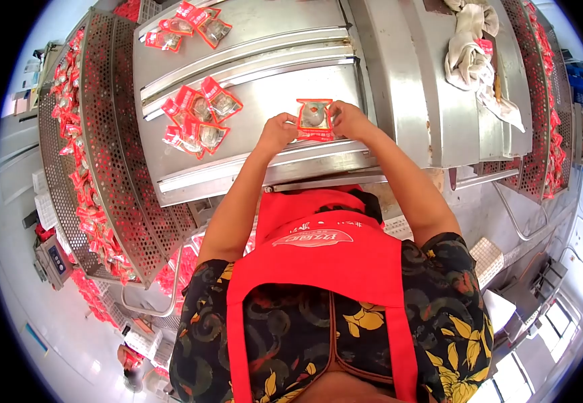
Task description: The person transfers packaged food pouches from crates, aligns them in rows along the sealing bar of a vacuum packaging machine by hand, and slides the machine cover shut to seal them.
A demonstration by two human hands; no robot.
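Note:
A red-edged clear packet (314,115) with a rounded pale item inside lies at the front of the steel table, between my hands. My left hand (279,132) pinches its left edge, and my right hand (350,121) pinches its right edge. Part of another red packet shows just below it. To the left, several similar packets (201,115) lie in a loose pile on the steel surface. A second, smaller group of packets (187,25) rests farther back on the left.
Perforated metal bins (113,134) holding many red packets stand at the left and right (552,101). A crumpled white cloth (469,57) lies on the right steel surface. Raised metal rails (258,151) cross the table. Another person (130,359) appears at the lower left.

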